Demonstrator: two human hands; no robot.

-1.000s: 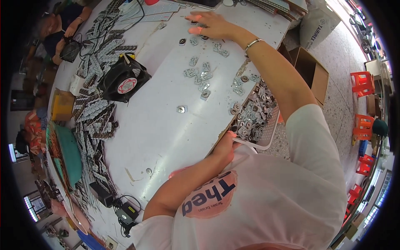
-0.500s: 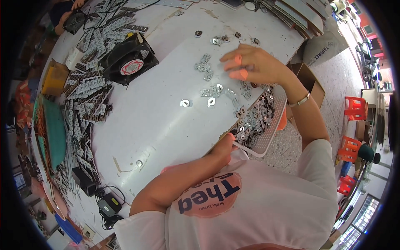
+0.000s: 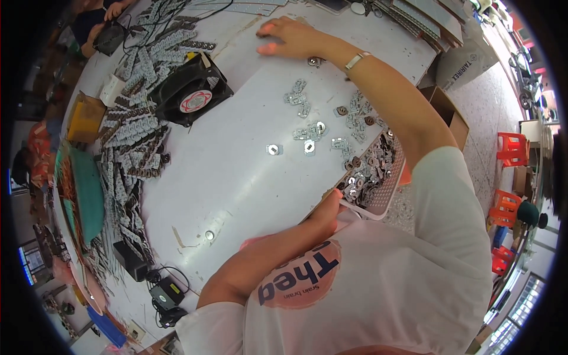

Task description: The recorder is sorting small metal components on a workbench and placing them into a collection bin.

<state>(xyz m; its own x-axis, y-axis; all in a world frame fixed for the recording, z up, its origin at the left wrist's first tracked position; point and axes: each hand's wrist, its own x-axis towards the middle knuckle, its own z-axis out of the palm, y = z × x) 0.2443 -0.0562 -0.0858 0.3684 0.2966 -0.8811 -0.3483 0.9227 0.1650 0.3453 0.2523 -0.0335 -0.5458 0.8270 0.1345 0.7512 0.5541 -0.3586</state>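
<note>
With its fingers at the near left edge, my left hand (image 3: 327, 212) grips a pale plastic basket (image 3: 378, 210). The basket slants at the table's near edge and holds a heap of small metal parts (image 3: 370, 174). My right hand (image 3: 290, 38) is stretched over the far part of the table, thumb and fingers apart, with orange-looking fingertips. A small dark spot shows by one fingertip; I cannot tell what it is. Under my right forearm lies a round brown part (image 3: 314, 61). Clear-and-silver pieces (image 3: 297, 97) lie in small groups between my hands, with white-topped round parts (image 3: 273, 149) beside them.
A black fan (image 3: 192, 94) stands left of centre, beside a long pile of metal strips (image 3: 133, 136). Black power adapters (image 3: 167, 293) with cables lie at the near left. Flat panels (image 3: 414, 23) are stacked at the far right. Another person's hand (image 3: 115, 9) shows at the far left.
My right hand has moved left and farther away across the table, off the small parts near the basket. My left hand stays on the basket. The whole view has shifted slightly.
</note>
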